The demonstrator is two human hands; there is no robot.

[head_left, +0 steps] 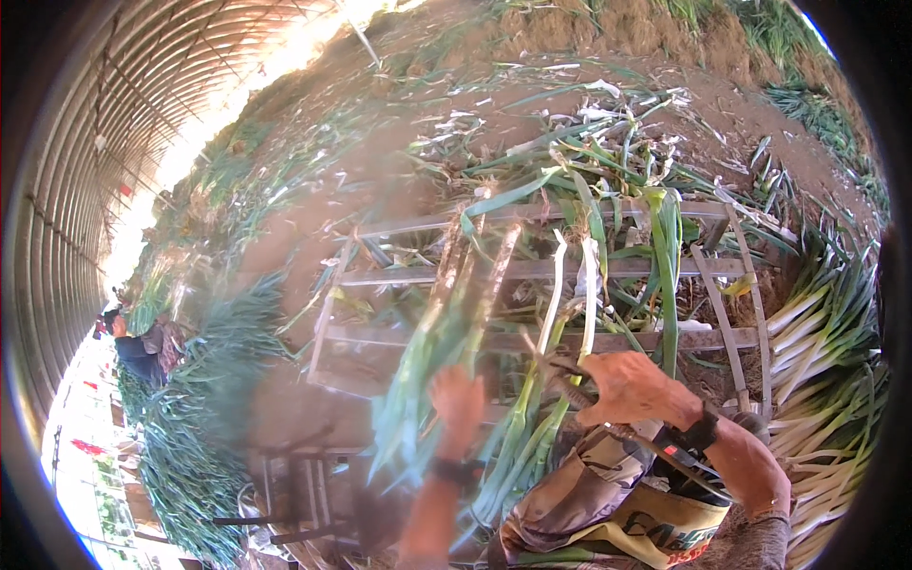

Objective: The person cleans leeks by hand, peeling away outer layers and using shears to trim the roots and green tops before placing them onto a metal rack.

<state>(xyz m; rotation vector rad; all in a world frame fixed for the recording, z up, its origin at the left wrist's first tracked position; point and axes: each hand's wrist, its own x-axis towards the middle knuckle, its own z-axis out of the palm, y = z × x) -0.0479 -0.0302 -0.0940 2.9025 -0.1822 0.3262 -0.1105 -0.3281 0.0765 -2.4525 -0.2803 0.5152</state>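
Head view: I'm watching left hand (458, 399), blurred, closing round leek stalk (446, 323), lifting it off wooden rack (532, 271) at centre. Right hand (627, 385) clenching knife (570, 385) near lap, blade kept low beside stalks. Trimmed leeks (826, 332) piling right.

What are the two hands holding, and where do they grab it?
The left hand grips a blurred bunch of green onions around its green leafy middle. The right hand closes on a dark tool handle beside other stalks; what tool cannot be told.
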